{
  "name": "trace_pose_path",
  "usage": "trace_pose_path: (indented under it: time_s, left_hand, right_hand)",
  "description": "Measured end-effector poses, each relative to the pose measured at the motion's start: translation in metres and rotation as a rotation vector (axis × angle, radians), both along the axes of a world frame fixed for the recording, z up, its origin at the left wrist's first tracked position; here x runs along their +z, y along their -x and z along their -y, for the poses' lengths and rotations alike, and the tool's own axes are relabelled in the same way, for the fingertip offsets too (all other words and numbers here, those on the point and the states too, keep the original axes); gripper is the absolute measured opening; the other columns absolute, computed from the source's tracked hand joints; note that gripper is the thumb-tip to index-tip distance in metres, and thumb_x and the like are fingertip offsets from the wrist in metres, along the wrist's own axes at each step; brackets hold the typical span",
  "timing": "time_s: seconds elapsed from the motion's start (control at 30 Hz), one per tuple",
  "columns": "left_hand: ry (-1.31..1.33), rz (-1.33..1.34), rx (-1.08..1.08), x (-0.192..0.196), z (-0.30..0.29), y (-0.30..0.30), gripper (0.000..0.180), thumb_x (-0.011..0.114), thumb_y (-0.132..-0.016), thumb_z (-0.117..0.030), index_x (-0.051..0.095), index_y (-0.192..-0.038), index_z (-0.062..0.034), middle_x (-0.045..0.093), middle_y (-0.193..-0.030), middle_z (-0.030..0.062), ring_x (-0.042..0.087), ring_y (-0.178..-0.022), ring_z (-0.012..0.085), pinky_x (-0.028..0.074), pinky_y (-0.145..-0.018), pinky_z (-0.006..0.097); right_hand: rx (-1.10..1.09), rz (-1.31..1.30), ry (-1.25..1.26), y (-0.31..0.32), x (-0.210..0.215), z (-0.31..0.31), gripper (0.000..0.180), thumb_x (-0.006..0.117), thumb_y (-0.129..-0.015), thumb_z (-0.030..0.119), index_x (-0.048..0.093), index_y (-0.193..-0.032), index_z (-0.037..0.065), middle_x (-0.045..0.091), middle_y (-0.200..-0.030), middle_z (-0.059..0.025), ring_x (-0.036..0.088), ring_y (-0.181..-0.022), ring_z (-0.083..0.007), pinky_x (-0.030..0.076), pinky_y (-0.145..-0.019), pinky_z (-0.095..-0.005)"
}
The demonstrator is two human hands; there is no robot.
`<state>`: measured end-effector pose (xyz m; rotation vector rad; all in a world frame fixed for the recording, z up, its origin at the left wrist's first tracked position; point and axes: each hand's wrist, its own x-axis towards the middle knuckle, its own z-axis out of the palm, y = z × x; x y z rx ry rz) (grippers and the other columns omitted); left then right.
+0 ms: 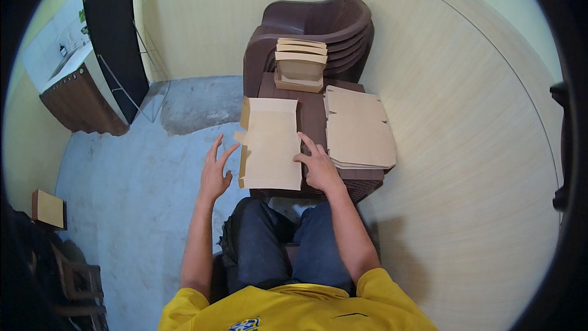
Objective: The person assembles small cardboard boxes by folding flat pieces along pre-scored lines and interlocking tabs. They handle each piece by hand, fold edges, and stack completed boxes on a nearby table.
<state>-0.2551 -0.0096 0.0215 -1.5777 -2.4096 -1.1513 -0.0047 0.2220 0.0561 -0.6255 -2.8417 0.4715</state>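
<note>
A flat brown cardboard box blank [271, 144] lies before me on a dark brown table [313, 113], its left side flaps and far flap partly raised. My left hand [215, 170] hovers just off the blank's left edge, fingers spread and holding nothing. At the right edge of the blank is my right hand [316, 164], its fingers apart; the fingertips are at the cardboard's edge, and whether they press on it I cannot tell. A stack of flat cardboard blanks [360, 129] lies to the right, beside my right hand.
Several folded cardboard trays [300, 66] are stacked at the table's far end. Behind them stand stacked brown plastic chairs [349, 24]. A wooden-patterned wall [465, 147] runs close on the right. At far left are a counter with a brown curtain [86, 101] and a small box [49, 209].
</note>
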Motion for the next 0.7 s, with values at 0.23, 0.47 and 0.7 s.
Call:
trace_pose_path:
  time_s: [0.23,0.47,0.7]
  left_hand:
    - [0.136,-0.166,-0.277,-0.005,-0.040,0.034,0.071,0.093,-0.070,-0.010,0.068,-0.136,-0.0193,0.049,-0.170,0.0120,0.047,-0.155,0.0397,0.046,-0.124,0.051]
    - [0.086,0.005,-0.365,-0.025,-0.039,0.047,0.052,0.095,-0.071,-0.023,0.068,-0.113,-0.0078,0.064,-0.157,0.0125,0.052,-0.151,0.0412,0.046,-0.123,0.052]
    - [0.050,-0.163,-0.431,-0.012,-0.024,0.033,0.048,0.081,-0.067,-0.009,0.067,-0.112,-0.0089,0.066,-0.156,0.0088,0.055,-0.151,0.0371,0.043,-0.127,0.055]
  right_hand:
    - [0.144,0.139,-0.033,0.000,0.006,-0.021,0.071,0.093,-0.054,0.010,0.068,-0.121,0.013,0.040,-0.175,-0.0081,0.052,-0.144,-0.0395,0.051,-0.117,-0.0523]
    - [0.132,0.066,-0.226,-0.010,-0.012,-0.031,0.065,0.091,-0.061,0.019,0.062,-0.119,0.015,0.052,-0.165,-0.0106,0.045,-0.152,-0.0384,0.047,-0.119,-0.0541]
    - [0.192,-0.156,-0.033,-0.010,-0.024,-0.040,0.047,0.083,-0.067,0.016,0.066,-0.111,0.013,0.060,-0.156,-0.0109,0.052,-0.148,-0.0377,0.048,-0.116,-0.0501]
